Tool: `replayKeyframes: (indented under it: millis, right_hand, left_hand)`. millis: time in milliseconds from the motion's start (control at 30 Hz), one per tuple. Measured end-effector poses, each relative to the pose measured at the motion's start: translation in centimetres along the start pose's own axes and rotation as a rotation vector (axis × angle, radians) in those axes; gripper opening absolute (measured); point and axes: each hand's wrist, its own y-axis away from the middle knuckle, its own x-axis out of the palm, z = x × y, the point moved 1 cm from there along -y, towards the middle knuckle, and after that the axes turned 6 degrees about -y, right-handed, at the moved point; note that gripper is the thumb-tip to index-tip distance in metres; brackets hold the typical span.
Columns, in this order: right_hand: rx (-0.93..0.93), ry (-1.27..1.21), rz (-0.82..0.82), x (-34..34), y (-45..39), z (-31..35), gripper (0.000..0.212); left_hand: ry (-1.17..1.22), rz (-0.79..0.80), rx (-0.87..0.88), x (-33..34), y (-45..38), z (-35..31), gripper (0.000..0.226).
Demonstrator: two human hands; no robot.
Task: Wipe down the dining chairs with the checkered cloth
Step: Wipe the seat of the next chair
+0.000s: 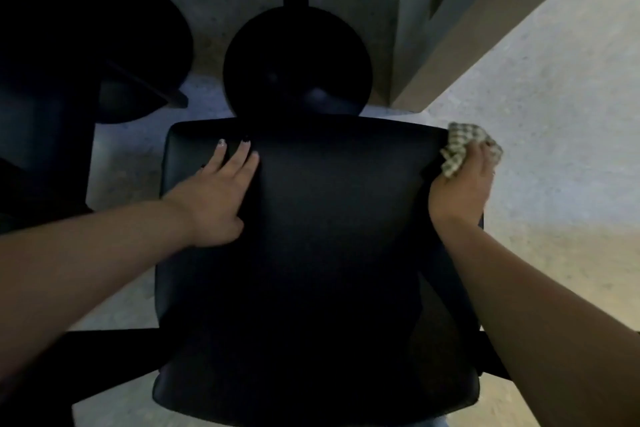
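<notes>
A black padded dining chair fills the middle of the view, seen from above. My left hand lies flat on the left part of its dark surface, fingers spread and holding nothing. My right hand grips the bunched green-and-white checkered cloth against the chair's far right corner and edge. Part of the cloth is hidden under my fingers.
A round black pedestal base with a post stands just beyond the chair. A second dark chair and round base stand at the left. A grey-beige cabinet or table leg rises at the upper right. Pale speckled floor surrounds everything.
</notes>
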Motion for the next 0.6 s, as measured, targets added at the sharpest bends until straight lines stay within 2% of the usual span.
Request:
replayKeyframes:
  millis: [100,200,300,367,467,600]
  right_hand:
    - [0.204,-0.025,-0.087,-0.3,-0.8,-0.4,0.047]
    - [0.217,0.058,-0.069,0.1,-0.6,-0.3,0.046]
    - [0.079,0.101,-0.03,0.9,1.2,0.8,0.053]
    - [-0.044,0.133,0.024,2.4,2.6,2.9,0.059]
    - [-0.29,0.069,0.161,6.1,5.7,7.6,0.063]
    - [-0.578,0.077,0.405,10.9,9.3,14.3,0.053]
  left_hand:
    - [-0.027,-0.001,0.019,0.5,1.0,5.2,0.103]
    - [0.113,-0.003,-0.083,2.0,2.2,8.5,0.105]
    - [0.346,-0.082,-0.091,3.5,2.2,8.7,0.104]
    - [0.411,-0.104,-0.076,3.9,1.7,8.8,0.107]
    - [0.468,-0.129,-0.086,4.5,1.5,9.2,0.109]
    - [0.576,-0.176,-0.16,5.0,1.2,9.9,0.112]
